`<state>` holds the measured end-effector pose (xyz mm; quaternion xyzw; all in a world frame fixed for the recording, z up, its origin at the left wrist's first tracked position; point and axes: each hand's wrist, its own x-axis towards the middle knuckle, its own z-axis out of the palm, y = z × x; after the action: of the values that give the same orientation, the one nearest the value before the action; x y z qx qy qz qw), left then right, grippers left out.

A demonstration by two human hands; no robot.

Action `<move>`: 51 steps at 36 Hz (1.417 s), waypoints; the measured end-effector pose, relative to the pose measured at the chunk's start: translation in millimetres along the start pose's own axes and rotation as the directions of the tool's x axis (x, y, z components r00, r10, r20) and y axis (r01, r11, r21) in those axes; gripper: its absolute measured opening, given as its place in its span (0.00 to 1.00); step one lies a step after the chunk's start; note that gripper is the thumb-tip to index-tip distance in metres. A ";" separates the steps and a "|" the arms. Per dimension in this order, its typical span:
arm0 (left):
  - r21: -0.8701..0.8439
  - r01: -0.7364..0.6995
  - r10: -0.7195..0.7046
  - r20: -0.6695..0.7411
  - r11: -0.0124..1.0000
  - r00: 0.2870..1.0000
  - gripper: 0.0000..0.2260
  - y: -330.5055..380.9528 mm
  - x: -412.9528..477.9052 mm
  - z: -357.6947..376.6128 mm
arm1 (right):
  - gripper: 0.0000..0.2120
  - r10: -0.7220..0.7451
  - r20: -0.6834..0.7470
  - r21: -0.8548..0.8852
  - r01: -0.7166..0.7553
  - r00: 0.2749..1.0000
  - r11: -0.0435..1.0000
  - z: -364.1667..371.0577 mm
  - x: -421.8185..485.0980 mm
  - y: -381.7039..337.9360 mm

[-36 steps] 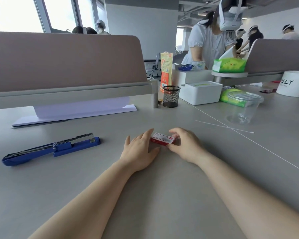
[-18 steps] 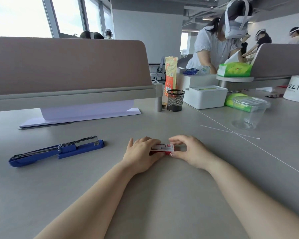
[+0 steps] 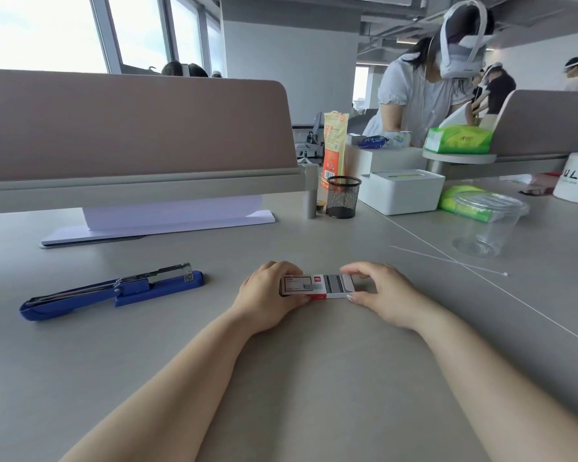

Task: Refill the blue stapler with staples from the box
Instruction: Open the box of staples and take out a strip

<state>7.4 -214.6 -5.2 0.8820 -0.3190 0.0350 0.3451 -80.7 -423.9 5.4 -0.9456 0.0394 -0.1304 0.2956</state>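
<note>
The small red and white staple box [image 3: 302,285] lies on the grey desk between my hands. My left hand [image 3: 267,296] grips its outer sleeve. My right hand [image 3: 379,291] pinches the inner tray [image 3: 339,284], which is slid partway out to the right, so grey strips of staples show in it. The blue stapler [image 3: 114,290] lies to the left, opened out flat with its metal magazine exposed, well apart from both hands.
A black mesh pen cup [image 3: 343,196] and a white box [image 3: 401,191] stand behind. A clear plastic cup [image 3: 486,225] and a thin white stick [image 3: 447,260] lie to the right. A desk divider [image 3: 131,135] with paper beneath runs along the back left. People work beyond.
My left hand closed on the box sleeve and my right hand drew the inner tray out to the right, baring the staples. The stapler has not moved.
</note>
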 end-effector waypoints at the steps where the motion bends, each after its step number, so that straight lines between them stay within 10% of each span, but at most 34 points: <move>1: -0.006 -0.003 0.003 -0.009 1.000 1.000 0.18 -0.5 0.3 0.4 | 0.21 -0.019 -0.002 0.025 0.020 1.000 1.000 -0.2 -0.6 -2.4; 10: -0.041 -0.028 0.026 -0.040 0.999 0.999 0.17 -0.1 -0.3 2.0 | 0.06 -0.134 -0.227 -0.022 0.133 0.965 0.991 5.1 -2.7 -19.0; 31: -0.065 -0.031 0.028 -0.042 0.997 0.999 0.18 4.0 -2.9 0.6 | 0.08 -0.147 -0.246 -0.220 0.093 0.958 0.971 7.2 0.8 -22.8; 51: 0.037 0.058 -0.057 -0.049 0.998 0.997 0.18 5.2 -3.8 0.4 | 0.05 0.078 -0.198 0.042 -0.071 0.977 0.997 -1.4 -1.8 -26.8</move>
<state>1.3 -215.7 -3.5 0.8961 -0.2845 0.0521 0.3366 -82.8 -402.4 21.4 -0.9203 0.1019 -0.2139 0.3114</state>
